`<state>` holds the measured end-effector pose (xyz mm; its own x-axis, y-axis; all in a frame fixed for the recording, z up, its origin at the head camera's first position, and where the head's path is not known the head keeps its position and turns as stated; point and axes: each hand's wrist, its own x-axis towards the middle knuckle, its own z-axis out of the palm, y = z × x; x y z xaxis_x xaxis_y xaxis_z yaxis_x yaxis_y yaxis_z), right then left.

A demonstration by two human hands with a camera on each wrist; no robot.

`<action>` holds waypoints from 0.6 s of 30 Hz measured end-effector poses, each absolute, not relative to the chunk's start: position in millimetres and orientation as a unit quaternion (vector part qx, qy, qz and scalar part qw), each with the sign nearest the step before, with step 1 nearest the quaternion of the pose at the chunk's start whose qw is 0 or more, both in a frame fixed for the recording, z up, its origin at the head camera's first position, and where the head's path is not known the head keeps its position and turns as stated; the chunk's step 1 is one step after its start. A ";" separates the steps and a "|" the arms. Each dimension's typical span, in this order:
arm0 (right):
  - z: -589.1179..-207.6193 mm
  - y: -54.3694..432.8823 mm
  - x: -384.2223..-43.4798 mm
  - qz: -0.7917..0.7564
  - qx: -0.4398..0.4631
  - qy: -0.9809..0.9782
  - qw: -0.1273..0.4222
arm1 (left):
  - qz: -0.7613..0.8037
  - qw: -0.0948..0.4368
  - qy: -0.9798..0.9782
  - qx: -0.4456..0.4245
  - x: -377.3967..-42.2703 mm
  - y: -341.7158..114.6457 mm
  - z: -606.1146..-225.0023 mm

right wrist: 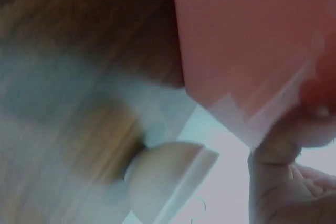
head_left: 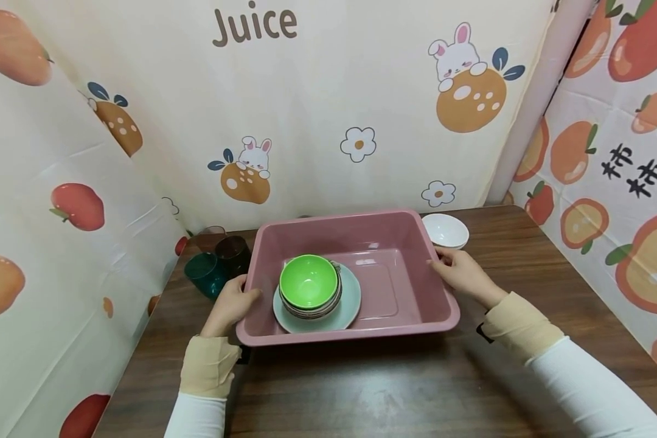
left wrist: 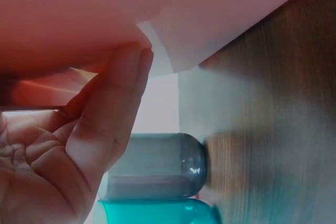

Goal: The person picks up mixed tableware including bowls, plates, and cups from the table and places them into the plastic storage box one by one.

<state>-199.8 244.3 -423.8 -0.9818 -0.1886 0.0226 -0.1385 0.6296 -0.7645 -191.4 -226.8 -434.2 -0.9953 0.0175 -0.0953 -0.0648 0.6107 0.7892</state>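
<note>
A pink plastic basin (head_left: 383, 292) is held between both hands, one at each short side. The left hand (head_left: 231, 307) grips its left rim, and in the left wrist view the fingers (left wrist: 118, 77) curl up under the rim from outside. At the right rim, the right hand (head_left: 464, 277) holds on in the same way, with bent fingers (right wrist: 286, 140) against the basin wall. Inside, toward the left, lies a pale blue plate (head_left: 351, 298). On it stands a stack of patterned bowls (head_left: 313, 314) topped by a bright green bowl (head_left: 309, 280).
Left of the basin stand a teal cup (head_left: 207, 275) and a dark brown cup (head_left: 233, 254), close to the left hand. White bowls (head_left: 446, 231) sit behind the right hand. A dark wooden table (head_left: 361, 389) lies beneath, with printed curtains (head_left: 328, 109) behind and at both sides.
</note>
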 end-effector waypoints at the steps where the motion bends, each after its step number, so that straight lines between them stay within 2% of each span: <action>1: -420.5 245.4 -200.3 -0.424 -0.088 0.900 0.041 | 0.442 0.047 0.896 -0.014 -191.1 -227.5 -434.5; 4: -409.6 247.9 -201.2 -0.438 -0.072 0.894 0.059 | 0.443 0.044 0.896 -0.014 -190.7 -228.3 -435.0; 7: -398.5 250.1 -203.2 -0.443 -0.060 0.893 0.041 | 0.442 0.045 0.896 -0.014 -190.9 -228.0 -435.4; 18: -377.6 261.3 -230.9 -0.387 -0.025 0.910 -0.146 | 0.441 0.039 0.897 -0.021 -190.6 -227.7 -436.6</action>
<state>-230.9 261.3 -377.6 -0.9561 0.0676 0.2852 -0.1586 0.6990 -0.6973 -190.6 -227.7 -436.6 -0.9960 -0.0037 -0.0896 -0.0732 0.6107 0.7885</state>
